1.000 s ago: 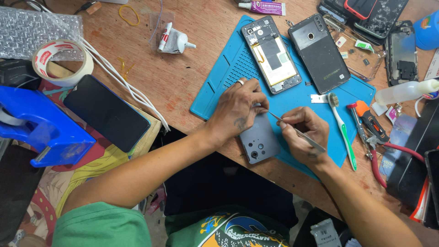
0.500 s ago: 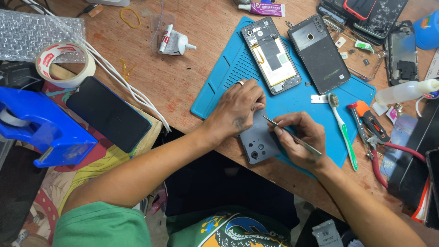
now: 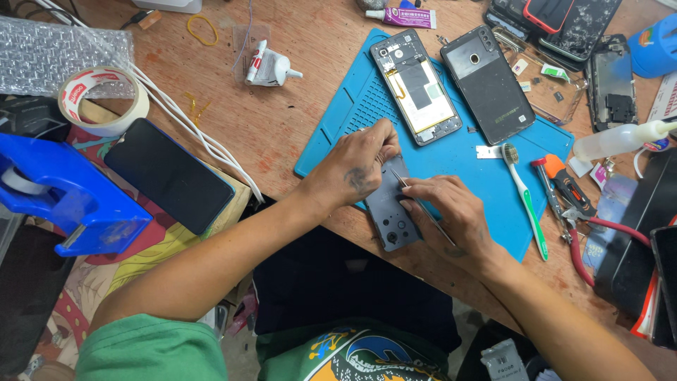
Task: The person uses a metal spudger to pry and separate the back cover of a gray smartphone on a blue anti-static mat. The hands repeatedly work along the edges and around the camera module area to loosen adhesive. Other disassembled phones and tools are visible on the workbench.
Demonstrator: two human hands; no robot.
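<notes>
tweezers [image 3: 422,208] shifted onto smooth grey back cover [image 3: 391,212], both hands gripping.

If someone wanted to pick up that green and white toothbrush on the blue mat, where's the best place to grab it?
Probably the toothbrush by its long handle, pinched across from above: it lies flat on the blue mat, bristle head pointing away, with bare mat on both sides of the mid-handle.

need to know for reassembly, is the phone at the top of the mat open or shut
Open: the phone lies with its insides bare, and its back cover lies beside it.
</notes>
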